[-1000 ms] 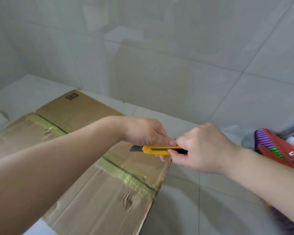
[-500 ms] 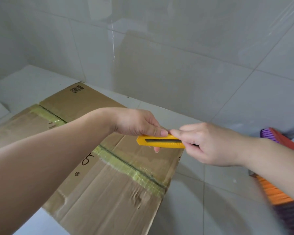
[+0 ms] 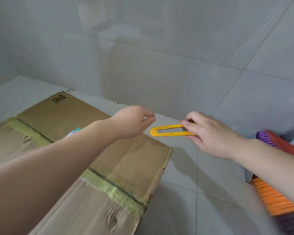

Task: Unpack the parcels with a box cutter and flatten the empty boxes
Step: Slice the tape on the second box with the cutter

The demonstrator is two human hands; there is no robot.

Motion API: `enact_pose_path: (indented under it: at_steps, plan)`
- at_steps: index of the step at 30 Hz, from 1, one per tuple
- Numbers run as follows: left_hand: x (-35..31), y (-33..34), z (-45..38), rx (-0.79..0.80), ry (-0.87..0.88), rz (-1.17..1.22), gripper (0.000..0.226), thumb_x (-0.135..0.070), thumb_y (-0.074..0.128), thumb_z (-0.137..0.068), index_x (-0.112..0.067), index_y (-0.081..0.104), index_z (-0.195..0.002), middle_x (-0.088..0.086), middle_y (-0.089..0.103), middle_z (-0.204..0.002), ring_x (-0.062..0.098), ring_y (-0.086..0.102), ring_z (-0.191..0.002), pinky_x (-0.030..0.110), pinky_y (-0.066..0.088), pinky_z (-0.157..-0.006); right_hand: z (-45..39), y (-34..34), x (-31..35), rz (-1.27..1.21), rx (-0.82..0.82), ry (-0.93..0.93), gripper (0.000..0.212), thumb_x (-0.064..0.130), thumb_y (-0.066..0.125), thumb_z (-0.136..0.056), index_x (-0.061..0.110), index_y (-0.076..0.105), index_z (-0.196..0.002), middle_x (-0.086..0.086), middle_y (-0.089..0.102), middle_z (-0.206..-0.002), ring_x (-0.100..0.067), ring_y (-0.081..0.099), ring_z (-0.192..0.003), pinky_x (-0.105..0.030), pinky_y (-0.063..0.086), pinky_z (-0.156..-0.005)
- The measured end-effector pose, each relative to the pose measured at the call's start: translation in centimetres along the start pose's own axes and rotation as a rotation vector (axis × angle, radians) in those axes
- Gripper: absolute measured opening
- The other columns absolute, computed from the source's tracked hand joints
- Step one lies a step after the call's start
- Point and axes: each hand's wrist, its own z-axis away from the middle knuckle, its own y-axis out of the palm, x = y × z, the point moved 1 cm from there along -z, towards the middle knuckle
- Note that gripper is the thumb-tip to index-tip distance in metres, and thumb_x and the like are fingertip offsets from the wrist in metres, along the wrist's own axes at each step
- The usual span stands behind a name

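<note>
Room: pale grey tiled floor (image 3: pixel 185 192) meeting a glossy tiled wall (image 3: pixel 159 56) of the same grey, which carries a faint reflection of the box.

Cardboard box (image 3: pixel 109 160), one: lies on the floor from 9 o'clock down to 6 o'clock, flaps closed. One strip of yellowish tape (image 3: pixel 115 189) runs along the centre seam; a small dark printed label (image 3: pixel 59 99) sits near its far corner. The box runs off the left and bottom edges, so its full size is not visible.

Box cutter (image 3: pixel 170 130), one: yellow, held level in the air at about 3 o'clock from centre, just beyond the box's far right corner and clear of the cardboard. Its front end points toward 9 o'clock; no blade can be made out, and its rear end is hidden by the grip.

Hands, two. Right hand (image 3: pixel 209 134): fingers curled round the rear of the cutter. Left hand (image 3: pixel 134 121): above the box's far edge, near the cutter's tip but apart from it, blurred; fingers look loosely curled, holding nothing. The forearm hides a small teal-and-white thing (image 3: pixel 75 131) on the box, too covered to identify.

Brushes (image 3: pixel 275 192), at 3 to 4 o'clock: purple and orange bristles with a red part, cut off by the right edge; count unclear.
</note>
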Motion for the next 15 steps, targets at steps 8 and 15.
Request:
enact_pose_path:
  at_steps: [8,15]
  plan:
    - [-5.1,8.1,-6.1,-0.008,-0.006,-0.335,0.037,-0.039,0.038,-0.098,-0.024,0.05,-0.13,0.001,0.049,-0.133,0.021,0.043,-0.124,0.033,0.032,-0.102,1.7,13.0,-11.9,-0.25,0.206,0.554,0.021,0.023,0.061,-0.09,0.007,0.063,-0.104,-0.01,0.048,-0.104,-0.031,0.049,-0.105,-0.027,0.037,-0.079]
    - [-4.0,11.6,-8.2,0.026,-0.172,-0.34,0.037,-0.039,0.038,-0.098,-0.025,0.051,-0.129,0.0,0.049,-0.132,0.021,0.044,-0.122,0.032,0.033,-0.098,2.3,23.0,-12.4,-0.196,0.305,0.665,0.029,0.027,0.052,-0.093,0.011,0.059,-0.116,-0.015,0.047,-0.119,-0.034,0.043,-0.112,-0.036,0.043,-0.089]
